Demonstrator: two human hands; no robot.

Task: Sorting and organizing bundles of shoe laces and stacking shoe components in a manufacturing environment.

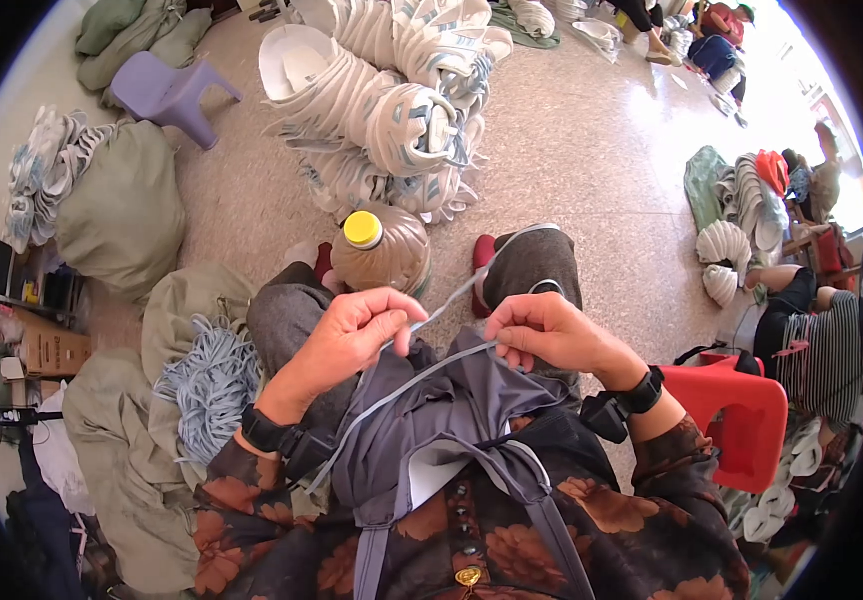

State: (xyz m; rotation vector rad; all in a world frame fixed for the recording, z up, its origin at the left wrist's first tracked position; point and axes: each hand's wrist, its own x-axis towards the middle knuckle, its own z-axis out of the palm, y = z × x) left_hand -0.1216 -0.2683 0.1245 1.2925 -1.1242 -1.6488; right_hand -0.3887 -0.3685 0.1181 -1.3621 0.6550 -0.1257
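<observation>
Above my lap, my left hand (360, 335) has its fingers closed in a pinch on a pale blue-grey shoelace (444, 364). The fingers of my right hand (557, 335) are closed on the lace too, slightly right of the left hand. One stretch of it runs up from the left fingers over my right knee; another sags from the right fingers down to my left side. Under both hands, a grey-purple apron (402, 440) covers my lap. A heap of similar laces (210, 385) rests on green cloth by my left thigh.
Nested shoe uppers (382, 110) are piled ahead, behind a large bottle (382, 260) with a yellow cap. A purple stool (167, 95) stands far left beside a green sack (122, 215). At right are a red plastic seat (737, 415) and a person in striped clothing (820, 365).
</observation>
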